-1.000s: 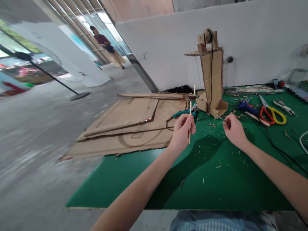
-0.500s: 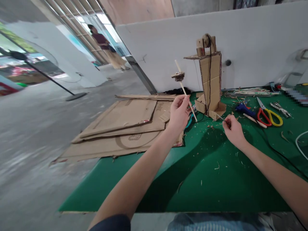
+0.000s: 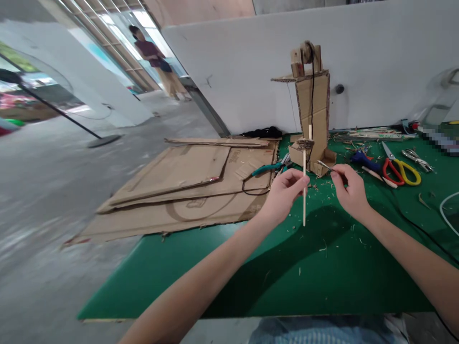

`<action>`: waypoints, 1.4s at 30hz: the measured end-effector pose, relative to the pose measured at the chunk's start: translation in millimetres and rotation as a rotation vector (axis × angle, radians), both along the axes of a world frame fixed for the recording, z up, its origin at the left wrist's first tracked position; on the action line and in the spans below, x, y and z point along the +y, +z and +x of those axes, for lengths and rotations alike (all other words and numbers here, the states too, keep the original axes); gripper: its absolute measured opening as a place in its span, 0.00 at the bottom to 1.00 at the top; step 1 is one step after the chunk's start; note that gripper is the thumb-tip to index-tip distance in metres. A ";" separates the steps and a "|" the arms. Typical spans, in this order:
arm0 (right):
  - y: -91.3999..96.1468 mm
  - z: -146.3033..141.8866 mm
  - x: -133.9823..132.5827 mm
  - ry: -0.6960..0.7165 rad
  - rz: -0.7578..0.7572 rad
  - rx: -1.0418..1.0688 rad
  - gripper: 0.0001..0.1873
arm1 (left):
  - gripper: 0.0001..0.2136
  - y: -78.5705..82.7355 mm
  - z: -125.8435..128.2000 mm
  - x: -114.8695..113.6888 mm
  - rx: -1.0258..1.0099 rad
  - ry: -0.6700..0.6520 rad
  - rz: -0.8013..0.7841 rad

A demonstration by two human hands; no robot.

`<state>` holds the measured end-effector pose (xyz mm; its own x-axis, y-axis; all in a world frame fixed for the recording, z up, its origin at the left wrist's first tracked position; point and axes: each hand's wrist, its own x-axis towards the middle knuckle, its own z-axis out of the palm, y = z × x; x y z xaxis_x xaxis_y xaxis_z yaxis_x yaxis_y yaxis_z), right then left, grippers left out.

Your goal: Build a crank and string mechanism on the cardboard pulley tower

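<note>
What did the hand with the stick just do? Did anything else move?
The left hand brought the wooden stick down from where it was lifted and tilted half a second ago; it now stands upright, nearer the right hand. Nothing was let go. The right hand kept pinching its thin metal tool by the cardboard tower; the scissors stayed put.

The one camera sits on my head, looking forward and down over the green tabletop (image 3: pixel 322 277), close enough that both my forearms reach in from the bottom edge, the white wall (image 3: pixel 251 71) beyond.
</note>
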<state>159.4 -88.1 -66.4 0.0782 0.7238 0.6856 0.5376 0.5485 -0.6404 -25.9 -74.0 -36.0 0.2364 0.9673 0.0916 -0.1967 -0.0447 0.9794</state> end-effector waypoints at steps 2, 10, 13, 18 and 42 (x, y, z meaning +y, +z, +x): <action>-0.1 0.5 0.4 -0.008 0.002 0.007 0.10 | 0.12 -1.7 4.1 -7.9 0.024 -0.046 -0.011; 0.2 1.2 -1.4 -0.003 -0.013 -0.003 0.10 | 0.12 -2.7 8.0 -20.2 0.042 -0.141 -0.043; 0.6 0.9 -1.7 0.008 -0.007 -0.005 0.09 | 0.11 -3.6 7.7 -19.8 0.028 -0.162 -0.052; -0.4 0.9 -0.7 0.007 0.004 -0.021 0.09 | 0.11 -4.4 6.0 -20.7 0.023 -0.190 -0.040; -2.6 4.9 0.7 -0.013 0.090 -0.040 0.07 | 0.09 1.6 3.1 -23.8 -0.215 -0.341 -0.298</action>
<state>164.3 -87.3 -69.0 0.0584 0.6584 0.7504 0.5688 0.5958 -0.5670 -22.8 -97.8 -34.4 0.5498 0.8298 -0.0956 -0.3506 0.3331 0.8753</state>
